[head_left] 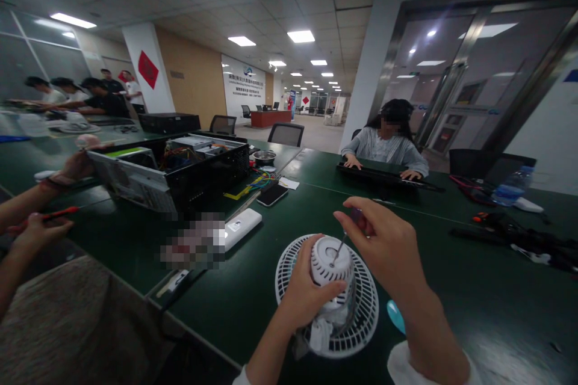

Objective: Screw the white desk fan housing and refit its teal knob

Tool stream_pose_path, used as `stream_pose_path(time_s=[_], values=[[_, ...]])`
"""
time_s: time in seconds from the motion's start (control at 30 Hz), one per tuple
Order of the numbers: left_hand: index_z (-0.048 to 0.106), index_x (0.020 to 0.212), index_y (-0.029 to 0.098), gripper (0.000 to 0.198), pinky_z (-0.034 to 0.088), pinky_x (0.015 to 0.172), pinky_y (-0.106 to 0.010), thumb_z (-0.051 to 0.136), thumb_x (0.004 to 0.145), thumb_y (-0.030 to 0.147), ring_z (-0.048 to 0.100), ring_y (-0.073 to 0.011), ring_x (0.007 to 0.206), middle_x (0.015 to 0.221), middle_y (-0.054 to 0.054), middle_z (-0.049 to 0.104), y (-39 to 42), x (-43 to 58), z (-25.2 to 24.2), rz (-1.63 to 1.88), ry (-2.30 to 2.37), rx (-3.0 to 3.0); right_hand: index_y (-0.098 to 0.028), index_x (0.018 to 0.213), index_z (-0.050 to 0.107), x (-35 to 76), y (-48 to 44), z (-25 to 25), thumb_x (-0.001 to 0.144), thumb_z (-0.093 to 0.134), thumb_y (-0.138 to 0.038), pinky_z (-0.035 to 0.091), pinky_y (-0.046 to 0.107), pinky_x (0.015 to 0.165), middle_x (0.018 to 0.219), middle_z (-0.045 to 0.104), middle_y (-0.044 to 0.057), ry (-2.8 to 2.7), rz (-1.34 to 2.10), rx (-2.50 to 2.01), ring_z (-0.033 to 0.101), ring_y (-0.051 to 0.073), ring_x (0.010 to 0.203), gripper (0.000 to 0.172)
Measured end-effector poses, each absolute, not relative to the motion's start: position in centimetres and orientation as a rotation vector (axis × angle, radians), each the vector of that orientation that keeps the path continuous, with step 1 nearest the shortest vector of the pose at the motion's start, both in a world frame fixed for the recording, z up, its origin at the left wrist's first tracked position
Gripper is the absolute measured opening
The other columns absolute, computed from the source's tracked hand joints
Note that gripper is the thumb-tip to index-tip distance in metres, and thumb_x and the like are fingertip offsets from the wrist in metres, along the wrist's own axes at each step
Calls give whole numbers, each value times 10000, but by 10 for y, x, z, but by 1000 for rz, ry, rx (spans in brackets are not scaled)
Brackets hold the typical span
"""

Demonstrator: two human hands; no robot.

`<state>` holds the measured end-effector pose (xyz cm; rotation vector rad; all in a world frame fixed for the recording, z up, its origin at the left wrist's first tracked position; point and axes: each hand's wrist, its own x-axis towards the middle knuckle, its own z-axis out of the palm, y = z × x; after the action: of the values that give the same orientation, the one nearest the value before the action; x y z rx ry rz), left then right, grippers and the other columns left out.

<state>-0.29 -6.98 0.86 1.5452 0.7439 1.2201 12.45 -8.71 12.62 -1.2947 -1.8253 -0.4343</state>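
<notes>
- Grip, left hand (311, 296): closed round the side of a white vented plastic housing (326, 260), fingers wrapped on its wall
- Grip, right hand (383, 246): nearly closed on a small screwdriver (344, 239), handle mostly hidden by the fingers, steel shaft angled down, tip placed at the top of the housing
- Housing judged light, smooth and rather slippery; thin plastic around the vent slots is likely fragile, so it is best taken by the solid side wall
- Housing is held upright over a round white fan grille (368, 307), apparently seated on it; contact is hidden by the left hand
- Grille's thin ribs are judged flexible, a poor place for hold
- Grille is laid on a dark green bench (456, 319), with a teal object (395, 316) just beside it
- Nearby: white power bank (241, 228), phone (273, 195)
- Open PC case (167, 174) is handled at left by a co-worker's hands (58, 171), a red-handled screwdriver (58, 212) being held in one
</notes>
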Motion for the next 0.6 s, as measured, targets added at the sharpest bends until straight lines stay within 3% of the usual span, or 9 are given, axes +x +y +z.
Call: stream_pose_path(time_s=[0.13,0.27,0.5,0.6], values=[[378,1276,208,710,269,1085,-432,724,659,269,408,-288,1246,1330,-94,447,-71,-3,8,1219,749,1550,-139,1157,587,128,-90,129,870,474,-330,455,300,599,827,620,85,-1883,-346,-1379,585,201,737,363],[365,1284,213,723,276,1083,-426,729,663,277,416,-288,1245,1334,-94,448,-70,-3,6,1210,737,1531,-205,1219,540,132,-101,137,869,413,-198,485,285,615,1034,629,80,-1939,-159,-1266,599,168,770,372],[366,1275,198,723,267,1087,-440,724,649,243,407,-296,1250,1330,-100,445,-70,-2,6,1213,747,1523,-155,977,607,124,-96,130,856,512,-265,460,273,580,736,622,37,-1884,-441,-1184,571,156,647,189],[361,1280,200,724,254,1095,-438,722,654,238,396,-293,1260,1343,-98,435,-70,-2,6,1218,755,1525,-150,950,603,123,-92,127,856,520,-312,461,294,597,725,612,45,-1860,-512,-1250,571,172,661,205]])
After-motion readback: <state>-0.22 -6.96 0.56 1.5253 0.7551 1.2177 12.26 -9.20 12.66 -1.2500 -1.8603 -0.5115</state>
